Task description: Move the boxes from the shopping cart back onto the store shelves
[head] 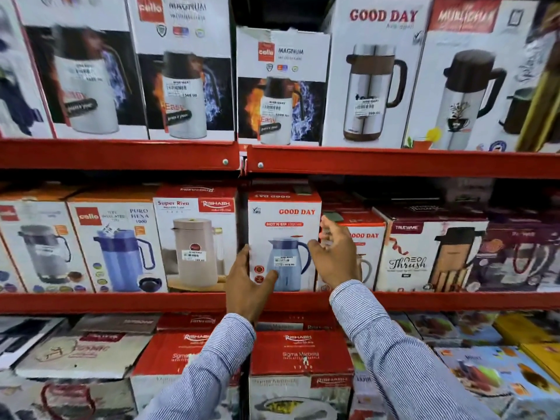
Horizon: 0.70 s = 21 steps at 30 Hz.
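We see the white Good Day box standing upright on the middle red shelf, right between our two hands. Our left hand rests against its lower left corner, thumb across the front face and the other fingers reaching along the left side, so the hand looks wrapped on that edge, though the far fingers are hidden. Our right hand is at the box's right edge with its fingers spread apart and loose; we cannot tell whether they touch the box. Just left of the left fingers stands a Super Riva box; behind the right fingers is a second Good Day box.
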### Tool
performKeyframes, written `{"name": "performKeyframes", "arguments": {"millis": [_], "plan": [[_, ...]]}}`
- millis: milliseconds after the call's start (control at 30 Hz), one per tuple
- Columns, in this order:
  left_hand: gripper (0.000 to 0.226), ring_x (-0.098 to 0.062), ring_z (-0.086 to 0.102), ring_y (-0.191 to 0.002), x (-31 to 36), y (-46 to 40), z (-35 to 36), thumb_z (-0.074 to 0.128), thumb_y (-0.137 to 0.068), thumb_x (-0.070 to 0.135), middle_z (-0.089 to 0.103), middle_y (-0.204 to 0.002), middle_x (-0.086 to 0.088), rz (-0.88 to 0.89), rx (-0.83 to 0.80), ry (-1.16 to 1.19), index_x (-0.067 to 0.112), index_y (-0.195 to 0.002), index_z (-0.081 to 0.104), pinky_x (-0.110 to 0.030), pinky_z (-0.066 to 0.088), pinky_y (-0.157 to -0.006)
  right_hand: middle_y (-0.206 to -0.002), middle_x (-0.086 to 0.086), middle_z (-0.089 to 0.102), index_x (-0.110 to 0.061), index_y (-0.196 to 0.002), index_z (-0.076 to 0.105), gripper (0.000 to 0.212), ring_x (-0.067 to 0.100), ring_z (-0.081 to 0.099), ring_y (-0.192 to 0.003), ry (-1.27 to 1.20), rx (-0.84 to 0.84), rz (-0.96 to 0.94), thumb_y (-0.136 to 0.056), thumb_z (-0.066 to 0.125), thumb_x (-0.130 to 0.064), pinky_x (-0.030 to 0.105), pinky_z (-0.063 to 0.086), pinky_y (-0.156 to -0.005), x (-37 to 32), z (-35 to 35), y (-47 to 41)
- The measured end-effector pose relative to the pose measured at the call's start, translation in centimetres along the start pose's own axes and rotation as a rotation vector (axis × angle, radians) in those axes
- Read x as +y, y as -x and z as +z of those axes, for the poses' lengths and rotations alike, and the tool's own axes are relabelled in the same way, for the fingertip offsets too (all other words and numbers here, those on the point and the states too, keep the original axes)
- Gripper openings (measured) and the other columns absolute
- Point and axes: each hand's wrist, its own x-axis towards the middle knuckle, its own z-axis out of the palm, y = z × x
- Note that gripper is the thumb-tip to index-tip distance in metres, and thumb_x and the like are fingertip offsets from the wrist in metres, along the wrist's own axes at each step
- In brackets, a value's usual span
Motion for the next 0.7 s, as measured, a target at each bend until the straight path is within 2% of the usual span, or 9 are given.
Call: {"name": "performKeyframes", "arguments": {"millis": [67, 133, 400, 600, 700], "plan": [[0.080, -0.017, 0.059, -0.119, -0.02, -0.14, 0.00, 0.076, -0.074, 0.032, 0.057, -0.139, -0.003, 0.004, 0.006, 0.014, 0.018, -0.144, 0.040, -0.034, 0.047, -0.103, -0.130, 0.008, 0.052, -0.013, -0.132, 0.051, 0.052, 0.016, 0.055, -0.110, 0.010, -0.011, 0.002, -0.081, 0.061, -0.005, -0.008, 0.038, -0.061, -0.18, -0.01, -0.23], [0.080, -0.018, 0.062, -0.116, -0.06, -0.19, -0.03, 0.075, -0.074, 0.034, 0.060, -0.137, -0.004, 0.022, 0.010, 0.011, 0.018, -0.144, 0.040, -0.037, 0.050, -0.101, -0.129, 0.007, 0.052, -0.014, -0.130, 0.052, 0.052, 0.013, 0.053, -0.107, 0.015, -0.027, 0.005, -0.080, 0.062, -0.004, -0.007, 0.039, -0.061, -0.23, -0.23, -0.28], [0.079, -0.021, 0.063, -0.116, -0.13, -0.09, -0.14, 0.072, -0.077, 0.033, 0.061, -0.135, -0.007, 0.014, 0.002, -0.048, 0.014, -0.146, 0.038, -0.029, 0.049, -0.096, -0.129, 0.004, 0.053, -0.014, -0.130, 0.051, 0.054, 0.012, 0.053, -0.109, -0.023, -0.050, 0.019, -0.080, 0.063, 0.000, -0.006, 0.040, -0.059, -0.49, -0.74, 0.14], [0.078, -0.021, 0.062, -0.118, -0.21, 0.00, -0.32, 0.072, -0.077, 0.035, 0.061, -0.136, -0.008, 0.025, 0.004, -0.059, 0.015, -0.145, 0.039, -0.036, 0.052, -0.098, -0.131, 0.003, 0.051, -0.015, -0.131, 0.050, 0.054, 0.015, 0.054, -0.113, -0.054, -0.062, 0.013, -0.080, 0.063, -0.002, 0.001, 0.046, -0.057, -0.57, -0.84, 0.44], [0.080, -0.021, 0.061, -0.120, -0.11, 0.12, -0.43, 0.070, -0.077, 0.038, 0.060, -0.137, -0.007, 0.045, 0.005, -0.052, 0.015, -0.146, 0.038, -0.037, 0.051, -0.100, -0.132, 0.001, 0.052, -0.018, -0.131, 0.050, 0.053, 0.013, 0.054, -0.114, -0.063, -0.080, 0.020, -0.081, 0.064, -0.008, 0.007, 0.046, -0.065, -0.34, -0.92, 0.46]]}}
